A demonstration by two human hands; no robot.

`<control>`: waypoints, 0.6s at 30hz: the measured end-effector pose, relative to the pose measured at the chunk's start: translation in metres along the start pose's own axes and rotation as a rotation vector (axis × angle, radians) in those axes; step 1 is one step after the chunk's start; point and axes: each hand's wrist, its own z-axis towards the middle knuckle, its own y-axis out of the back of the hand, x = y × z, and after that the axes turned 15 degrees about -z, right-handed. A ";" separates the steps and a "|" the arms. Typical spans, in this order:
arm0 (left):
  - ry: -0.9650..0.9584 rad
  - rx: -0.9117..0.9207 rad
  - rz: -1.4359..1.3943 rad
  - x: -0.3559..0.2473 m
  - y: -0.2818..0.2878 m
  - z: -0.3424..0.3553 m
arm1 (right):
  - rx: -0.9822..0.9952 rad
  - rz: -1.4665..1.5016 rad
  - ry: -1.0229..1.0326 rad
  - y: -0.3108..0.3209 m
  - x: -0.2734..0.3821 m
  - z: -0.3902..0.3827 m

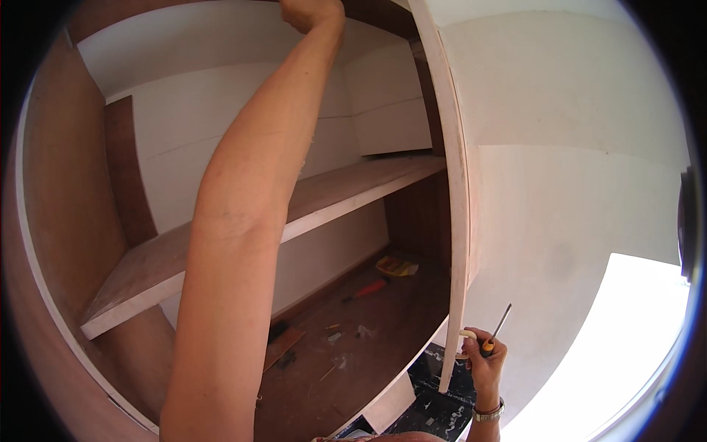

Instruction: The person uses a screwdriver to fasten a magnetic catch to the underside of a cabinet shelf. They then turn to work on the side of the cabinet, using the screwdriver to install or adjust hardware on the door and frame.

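Observation:
My left arm reaches up across the cabinet, and my left hand [313, 10] is at the top frame, cut off by the upper edge of the view. Its fingers are hidden. Low on the right, my right hand [486, 361] is closed round a screwdriver [502, 320] with an orange and black handle, its shaft pointing up. The same hand's thumb and fingers are at a cream pull handle [467, 334] on the cabinet door [455, 214]. That door stands swung out, seen nearly edge-on.
A pale-edged shelf [368, 191] crosses the cabinet. On the cabinet floor [390, 331] lie a red-handled tool [366, 289], a yellow packet [398, 267], a wooden strip [286, 349] and small scraps. Below the door is a black marbled surface [434, 412]. Bright light comes from the right.

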 end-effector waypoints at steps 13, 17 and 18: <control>-0.090 0.053 0.005 0.023 0.005 0.015 | -0.002 0.031 -0.007 0.001 0.000 0.001; -0.094 0.068 0.000 0.026 0.003 0.017 | -0.005 0.040 0.003 0.001 0.000 0.000; -0.077 0.067 -0.019 0.026 0.003 0.017 | -0.006 0.025 0.009 0.002 0.000 0.000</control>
